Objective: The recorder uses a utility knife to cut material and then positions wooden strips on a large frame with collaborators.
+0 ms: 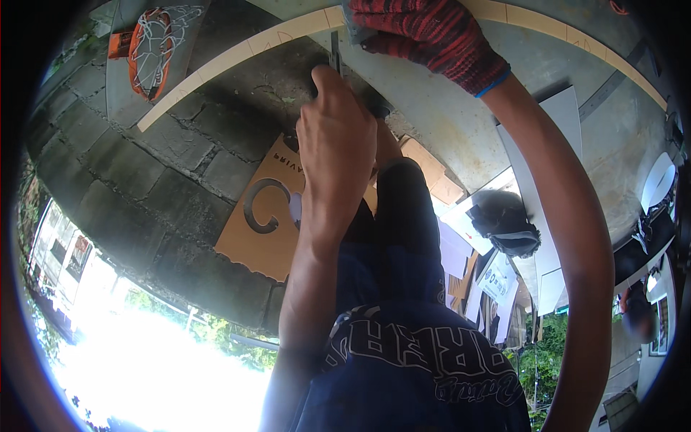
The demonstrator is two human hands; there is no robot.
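A long tan strip [288, 30] with pencil marks along it crosses the top of the view; it looks curved in this lens. My right hand [432, 36], in a red and black knitted glove, is closed at the strip's middle, its fingers around a grey block-like piece [355, 29] against the strip. My bare left hand [337, 137] is just below, its fingers wrapped round a slim tool with a narrow metal end [335, 47]. That end points up at the strip's lower edge, close to the grey piece. The tool's handle is mostly hidden by my fingers.
A small orange basketball hoop [151, 61] with a white net is at upper left. A tan board with a curved cutout [241, 229] lies on stone paving [137, 216]. A grey metal surface [432, 101], white sheets [554, 137] and a dark bundle [504, 219] are to the right.
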